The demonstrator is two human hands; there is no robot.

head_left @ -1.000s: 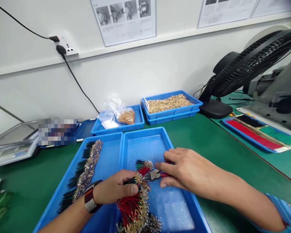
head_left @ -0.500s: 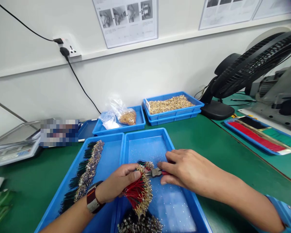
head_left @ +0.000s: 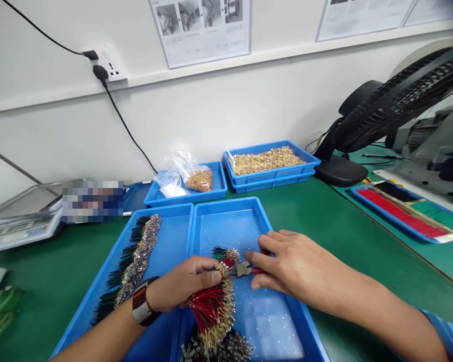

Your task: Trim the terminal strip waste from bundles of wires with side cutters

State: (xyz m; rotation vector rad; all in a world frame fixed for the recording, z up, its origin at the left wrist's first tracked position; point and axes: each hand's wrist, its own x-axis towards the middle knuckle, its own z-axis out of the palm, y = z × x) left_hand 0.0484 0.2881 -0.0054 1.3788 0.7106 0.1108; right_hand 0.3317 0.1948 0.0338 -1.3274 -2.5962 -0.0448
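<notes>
My left hand (head_left: 191,282), with a watch on its wrist, is closed around a bundle of red wires (head_left: 210,309) with gold metal tips. From the right, my right hand (head_left: 287,259) grips small pliers (head_left: 240,270) with red handles; their jaws touch or nearly touch the gold tips by my left thumb. Both hands are over the right blue tray (head_left: 264,213). Behind the bundle lies a small bunch of green and red wires (head_left: 226,255). Below it are dark wires with silvery tips (head_left: 232,347).
The left blue tray (head_left: 173,229) holds rows of dark wires with metal tips (head_left: 139,256). Further back are a tray of gold pins (head_left: 266,161), plastic bags (head_left: 198,178) and a black fan (head_left: 340,171). A scale (head_left: 22,234) stands left; red and green strips (head_left: 403,211) lie right.
The view has shifted slightly. The red bundle has turned a little in my left hand, and the pliers remain at its tips.
</notes>
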